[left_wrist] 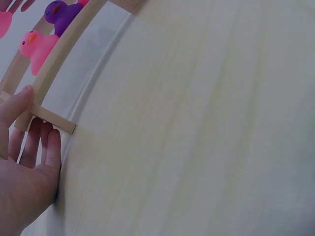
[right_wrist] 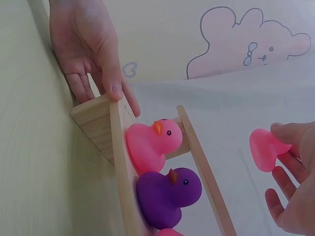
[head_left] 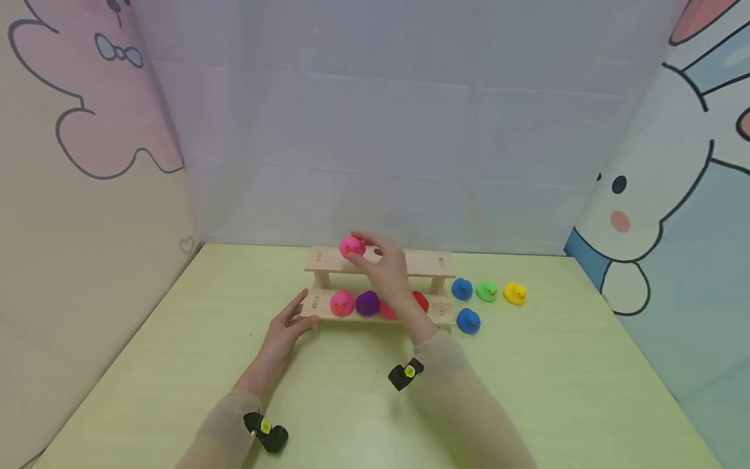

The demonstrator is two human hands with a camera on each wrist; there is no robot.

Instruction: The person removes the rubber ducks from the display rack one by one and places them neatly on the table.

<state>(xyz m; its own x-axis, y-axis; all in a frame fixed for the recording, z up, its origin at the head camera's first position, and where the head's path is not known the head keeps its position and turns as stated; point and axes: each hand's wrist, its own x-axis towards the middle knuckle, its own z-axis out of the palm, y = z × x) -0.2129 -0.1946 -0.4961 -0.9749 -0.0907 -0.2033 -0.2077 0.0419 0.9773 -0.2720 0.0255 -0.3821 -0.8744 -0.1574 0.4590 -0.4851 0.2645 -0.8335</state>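
Note:
A two-tier wooden shelf [head_left: 430,263] stands on the table. My right hand [head_left: 387,272] pinches a pink rubber duck [head_left: 352,246] between thumb and fingers, near the left part of the upper tier; the right wrist view shows a gap between duck and board. On the lower tier sit another pink duck [right_wrist: 153,145], a purple duck [right_wrist: 170,194], a partly hidden pink duck [head_left: 387,311] and a red duck [head_left: 420,301]. At that tier's left end my left hand [left_wrist: 29,177] grips the board, thumb on its edge and fingers around the underside.
Right of the shelf, two blue ducks [head_left: 461,288], a green duck [head_left: 487,290] and a yellow duck [head_left: 515,293] rest on the pale yellow-green table [head_left: 556,391]. A plain curtain [head_left: 381,130] hangs behind, with cartoon-printed walls on both sides.

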